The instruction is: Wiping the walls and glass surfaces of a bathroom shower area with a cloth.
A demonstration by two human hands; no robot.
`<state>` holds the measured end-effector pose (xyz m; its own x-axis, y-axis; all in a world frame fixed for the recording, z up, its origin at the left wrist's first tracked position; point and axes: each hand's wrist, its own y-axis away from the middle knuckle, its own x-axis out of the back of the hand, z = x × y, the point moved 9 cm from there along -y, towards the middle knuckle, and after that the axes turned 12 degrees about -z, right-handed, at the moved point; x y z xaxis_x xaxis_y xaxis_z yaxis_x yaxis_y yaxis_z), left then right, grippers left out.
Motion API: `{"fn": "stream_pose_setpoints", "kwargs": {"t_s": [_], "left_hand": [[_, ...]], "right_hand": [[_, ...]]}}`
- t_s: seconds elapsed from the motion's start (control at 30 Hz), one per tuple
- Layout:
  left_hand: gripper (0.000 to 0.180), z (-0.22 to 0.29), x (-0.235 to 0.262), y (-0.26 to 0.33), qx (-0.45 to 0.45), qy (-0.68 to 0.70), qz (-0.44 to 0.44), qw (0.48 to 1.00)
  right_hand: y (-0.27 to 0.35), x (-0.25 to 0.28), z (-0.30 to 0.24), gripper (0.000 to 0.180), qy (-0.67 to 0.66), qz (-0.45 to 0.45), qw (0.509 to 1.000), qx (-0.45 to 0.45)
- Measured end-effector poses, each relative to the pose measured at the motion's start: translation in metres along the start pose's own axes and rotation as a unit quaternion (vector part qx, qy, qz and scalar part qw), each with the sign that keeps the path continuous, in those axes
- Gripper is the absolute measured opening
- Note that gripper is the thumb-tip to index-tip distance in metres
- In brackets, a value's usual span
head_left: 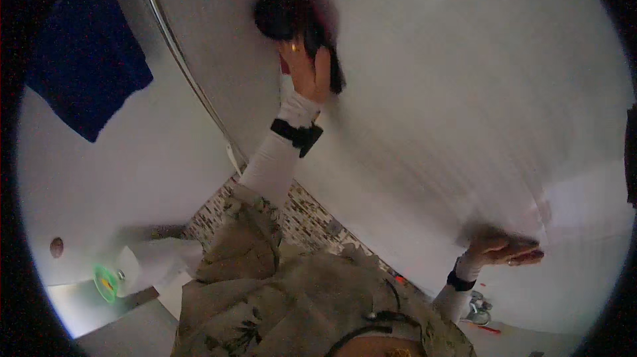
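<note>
My left hand (306, 73) is raised against a large pale wall surface (424, 91). Its fingers close on a black, rounded object (285, 12) with a reddish edge, whose exact kind is too dark to make out. The object lies close against the pale surface, and part of my fingers is hidden by it. Lower down on the right, my right hand (503, 249) is held with fingers stretched out beside the same pale surface. Nothing shows in it. Whether it touches the surface I cannot tell. Both wrists carry black bands.
A dark blue towel (93, 58) hangs at the upper left, beside a curved metal rail (171, 42). Patterned mosaic flooring (312, 214) shows below my left arm. At the lower left stands a white item with a green ring (105, 283); a metal fitting (479, 309) is near my right wrist.
</note>
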<state>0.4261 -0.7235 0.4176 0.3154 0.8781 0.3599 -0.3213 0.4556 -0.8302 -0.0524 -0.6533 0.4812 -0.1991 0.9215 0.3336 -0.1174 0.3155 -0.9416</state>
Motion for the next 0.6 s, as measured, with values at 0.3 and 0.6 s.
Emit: {"fn": "stream_pose_setpoints", "kwargs": {"t_s": [0.3,0.6], "left_hand": [[0.069,-0.172,-0.218,0.367,0.474,0.426,0.103,0.764],[0.063,-0.144,-0.284,0.487,0.615,0.688,0.035,0.385]], "right_hand": [[0.0,-0.004,0.021,0.061,0.103,-0.021,0.984,0.143],[0.004,-0.012,0.009,0.059,0.128,-0.03,0.975,0.179]]}}
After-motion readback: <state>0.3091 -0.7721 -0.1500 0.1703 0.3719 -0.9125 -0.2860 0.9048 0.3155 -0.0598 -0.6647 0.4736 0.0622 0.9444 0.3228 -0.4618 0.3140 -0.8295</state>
